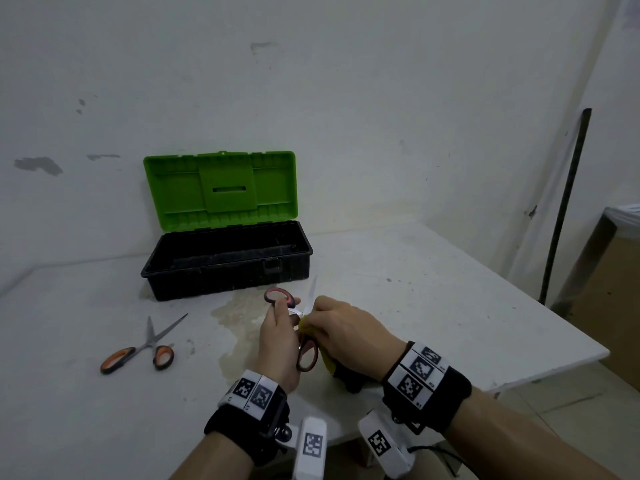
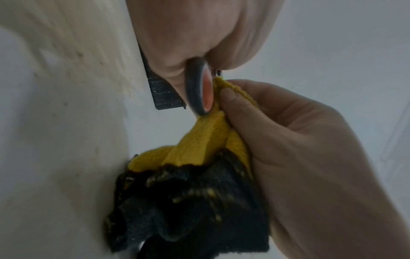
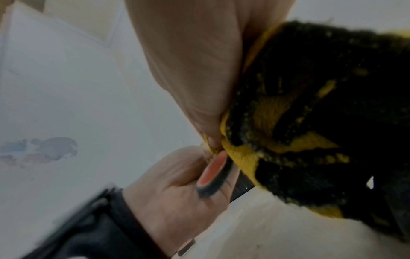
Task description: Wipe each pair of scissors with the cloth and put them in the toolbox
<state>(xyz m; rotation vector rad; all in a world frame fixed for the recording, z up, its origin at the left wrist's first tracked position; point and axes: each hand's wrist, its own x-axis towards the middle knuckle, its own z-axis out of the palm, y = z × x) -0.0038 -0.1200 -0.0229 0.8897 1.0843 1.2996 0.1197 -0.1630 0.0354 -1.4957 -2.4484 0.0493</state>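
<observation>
My left hand [image 1: 278, 325] grips a pair of red-and-black-handled scissors [image 1: 307, 356] over the white table [image 1: 433, 306], with the blades open and one blade tip pointing up toward the wall. My right hand [image 1: 323, 315] pinches a yellow-and-black cloth [image 1: 329, 362] round the blade near the pivot. In the left wrist view the handle ring [image 2: 199, 87] lies against the cloth [image 2: 199, 140]. The right wrist view shows the cloth [image 3: 310, 105] bunched under my palm, beside the handle [image 3: 213, 175]. A second, orange-handled pair [image 1: 145, 348] lies open at the left. The black toolbox [image 1: 225, 271] stands open behind, its green lid [image 1: 221, 188] up.
A brownish stain [image 1: 235, 317] marks the table in front of the toolbox. The table's right edge [image 1: 571, 344] is close to my right arm. A dark pole [image 1: 568, 202] leans on the wall at the right, next to a brown box [image 1: 609, 271].
</observation>
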